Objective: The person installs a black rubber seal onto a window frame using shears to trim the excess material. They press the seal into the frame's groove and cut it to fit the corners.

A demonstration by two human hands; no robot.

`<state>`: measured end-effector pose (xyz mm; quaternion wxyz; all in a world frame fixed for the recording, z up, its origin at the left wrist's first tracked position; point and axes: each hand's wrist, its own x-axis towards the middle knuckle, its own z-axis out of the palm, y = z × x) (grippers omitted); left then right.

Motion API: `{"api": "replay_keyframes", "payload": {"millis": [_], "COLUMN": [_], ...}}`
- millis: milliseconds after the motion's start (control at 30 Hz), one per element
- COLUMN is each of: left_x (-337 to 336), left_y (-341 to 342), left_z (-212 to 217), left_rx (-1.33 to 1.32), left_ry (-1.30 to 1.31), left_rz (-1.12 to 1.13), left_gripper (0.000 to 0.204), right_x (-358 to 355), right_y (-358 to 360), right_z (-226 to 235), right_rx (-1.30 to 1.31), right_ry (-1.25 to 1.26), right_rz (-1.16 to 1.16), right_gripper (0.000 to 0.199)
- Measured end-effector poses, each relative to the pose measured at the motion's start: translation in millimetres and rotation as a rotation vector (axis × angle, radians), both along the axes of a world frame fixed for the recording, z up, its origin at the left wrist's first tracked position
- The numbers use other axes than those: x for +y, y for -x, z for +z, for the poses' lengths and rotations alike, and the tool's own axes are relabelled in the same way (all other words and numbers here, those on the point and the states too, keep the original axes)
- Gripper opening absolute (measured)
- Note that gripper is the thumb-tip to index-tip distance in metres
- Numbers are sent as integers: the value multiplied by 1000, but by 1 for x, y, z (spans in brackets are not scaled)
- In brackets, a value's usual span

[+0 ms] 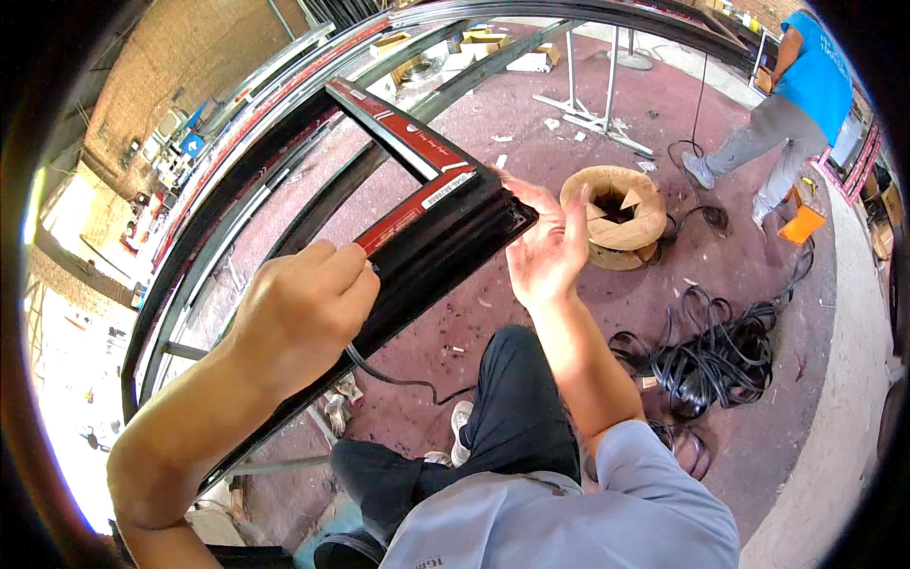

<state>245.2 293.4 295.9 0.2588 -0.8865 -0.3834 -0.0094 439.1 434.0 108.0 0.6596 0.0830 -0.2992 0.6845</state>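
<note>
Gripping the black frame corner [445, 237], the left hand [303, 308] is fisted; the right hand [545, 247] touches it, fingers spread

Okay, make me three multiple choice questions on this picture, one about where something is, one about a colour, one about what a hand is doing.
1. Where does the wooden spool lie?
A. on the floor
B. on a bench
C. on the frame

2. What colour is the tape on the frame corner?
A. green
B. red
C. yellow

3. How is the left hand?
A. open, away from the frame
B. flat on the floor
C. closed on the frame's edge

A: it rests on the reddish floor past the right hand.
B: red strips line the frame.
C: fingers curl at the edge.
</note>
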Motion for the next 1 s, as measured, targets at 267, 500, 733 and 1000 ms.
{"api": "replay_keyframes", "payload": {"millis": [267, 500, 733, 1000], "left_x": [10, 18, 23, 23], "left_y": [-9, -14, -19, -23], "left_z": [1, 1, 1, 3], "left_rx": [-2, -30, -16, 20], "left_ry": [8, 27, 13, 0], "left_rz": [1, -5, -20, -4], "left_gripper": [8, 11, 11, 11], "right_x": [-2, -3, -3, -4], "right_y": [0, 3, 1, 1], "right_z": [3, 4, 5, 6], "right_rx": [-2, -7, -35, -36], "right_ry": [11, 0, 4, 0], "right_rz": [-15, -42, -57, -61], "right_gripper": [82, 81, 81, 83]}}
